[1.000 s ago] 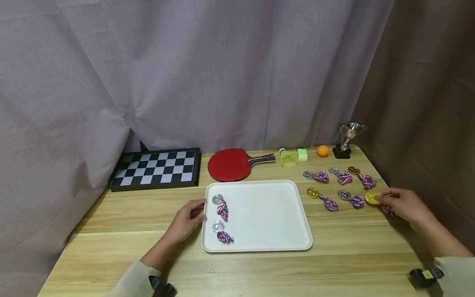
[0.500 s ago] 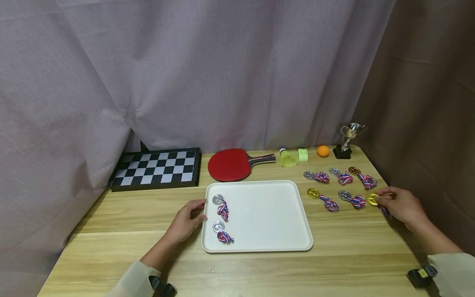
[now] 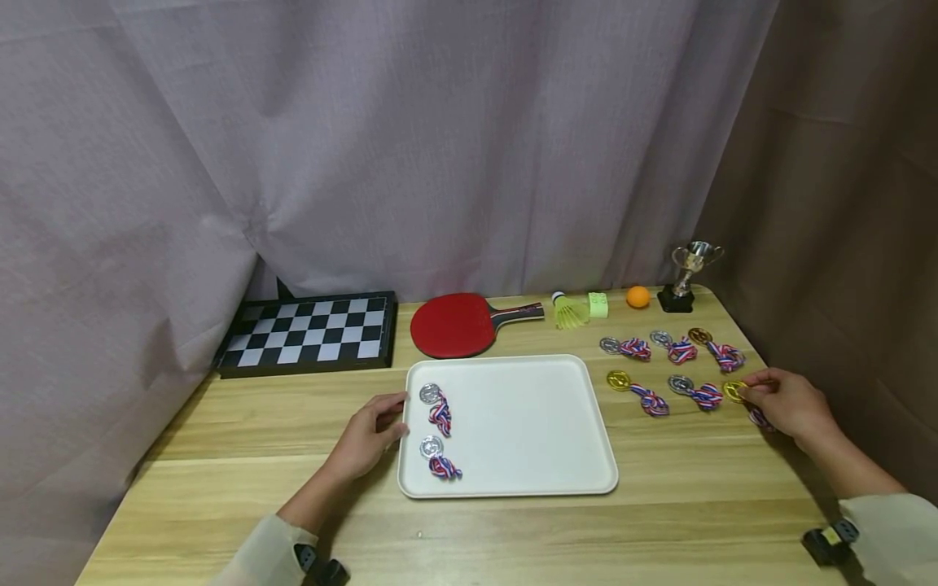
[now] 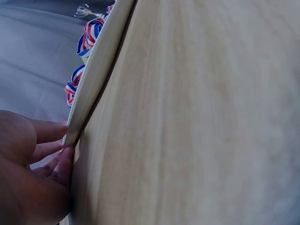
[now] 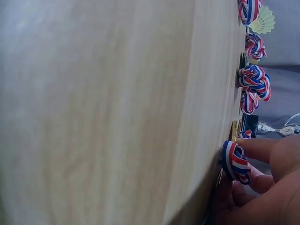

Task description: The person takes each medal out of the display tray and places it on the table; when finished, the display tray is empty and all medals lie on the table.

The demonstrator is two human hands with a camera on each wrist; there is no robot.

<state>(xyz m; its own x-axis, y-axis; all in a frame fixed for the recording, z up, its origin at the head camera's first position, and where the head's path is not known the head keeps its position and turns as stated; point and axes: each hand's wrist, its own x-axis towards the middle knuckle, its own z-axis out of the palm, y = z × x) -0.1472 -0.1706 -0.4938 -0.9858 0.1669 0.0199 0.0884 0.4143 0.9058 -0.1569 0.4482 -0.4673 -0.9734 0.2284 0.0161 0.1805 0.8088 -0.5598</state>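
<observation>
A white tray (image 3: pixel 520 423) lies mid-table with two silver medals (image 3: pixel 430 394) (image 3: pixel 431 446) and their striped ribbons near its left side. My left hand (image 3: pixel 392 415) holds the tray's left rim (image 4: pixel 93 79), its fingers (image 4: pixel 49 133) curled at the edge. At the right, my right hand (image 3: pixel 747 395) pinches a gold medal (image 3: pixel 734 391) lying on the table. That medal's ribbon (image 5: pixel 236 161) is bunched under the fingers (image 5: pixel 262 147). The medal's edge (image 5: pixel 233 130) shows just beyond it.
Several more medals lie in two rows left of the right hand, such as a gold one (image 3: pixel 618 379) and a silver one (image 3: pixel 680 383). Along the back stand a chessboard (image 3: pixel 308 332), red paddle (image 3: pixel 447 325), shuttlecock (image 3: pixel 567 311), orange ball (image 3: pixel 637 297) and small trophy (image 3: pixel 685 277).
My right hand and forearm have edged slightly left while staying on the gold medal. The left hand and tray have not moved.
</observation>
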